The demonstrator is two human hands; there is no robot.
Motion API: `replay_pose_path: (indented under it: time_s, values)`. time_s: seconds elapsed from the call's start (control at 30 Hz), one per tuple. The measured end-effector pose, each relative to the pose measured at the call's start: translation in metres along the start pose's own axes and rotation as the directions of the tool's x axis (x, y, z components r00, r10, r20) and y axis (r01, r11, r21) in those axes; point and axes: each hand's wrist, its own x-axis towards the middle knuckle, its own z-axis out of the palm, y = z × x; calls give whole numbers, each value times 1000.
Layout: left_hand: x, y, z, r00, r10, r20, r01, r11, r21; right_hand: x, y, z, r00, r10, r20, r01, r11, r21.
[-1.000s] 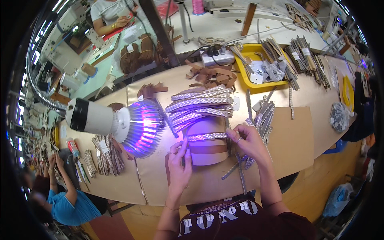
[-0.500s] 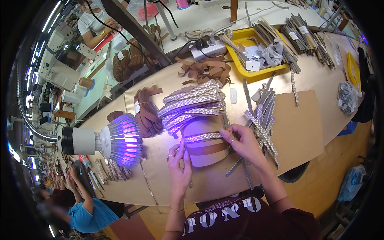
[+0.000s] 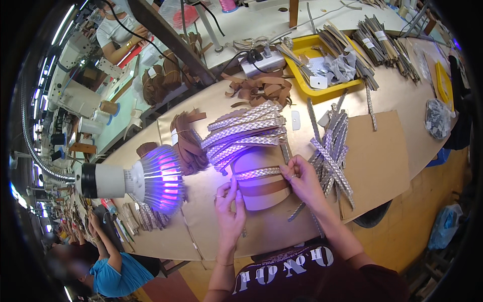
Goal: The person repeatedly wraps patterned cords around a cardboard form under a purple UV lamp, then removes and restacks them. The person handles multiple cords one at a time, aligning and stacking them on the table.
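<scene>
A silvery braided strip (image 3: 259, 173) lies across a rounded tan form (image 3: 257, 202) in front of me. My left hand (image 3: 230, 209) is at the strip's left end, fingers pinched together on it. At the opposite end, my right hand (image 3: 303, 180) pinches the strip between thumb and fingers. Just nearer to me, a flat brown strap (image 3: 266, 189) runs across the same form. Several more braided strips (image 3: 244, 133) are heaped over the form's far part. The strip's very ends are covered by my fingers.
A lamp with a finned head (image 3: 158, 179) glows purple close on the left. Brown strap bundles (image 3: 188, 146) lie behind it. To the right are loose braided strips (image 3: 332, 156) and a cardboard sheet (image 3: 377, 161). A yellow tray (image 3: 314, 95) holds scraps. Co-workers sit at left.
The whole view has shifted slightly. Both hands stay at the ends of the braided strip, which keeps its place across the form.
</scene>
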Motion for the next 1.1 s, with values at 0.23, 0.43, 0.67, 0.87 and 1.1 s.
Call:
replay_pose_path:
  time_s: [0.23,0.43,0.67,0.87,1.1]
  values:
    - [0,9,-4,998,54,-22,-54,999,11,-9,-30,3,989,124,-80,-109,978,177]
    - [-15,28,-4,972,195,-129,-145,937,318,-10,-53,-3,998,71,-1,-68,959,276]
    - [1,47,7,955,283,88,-295,931,213,18,-61,12,998,-30,-48,46,919,391]
    - [3,43,4,965,252,76,-261,951,166,9,-62,3,993,90,-73,-60,939,340]
    - [-22,31,-2,982,170,-83,-167,985,41,-28,-39,-29,987,-149,-62,145,987,-63]
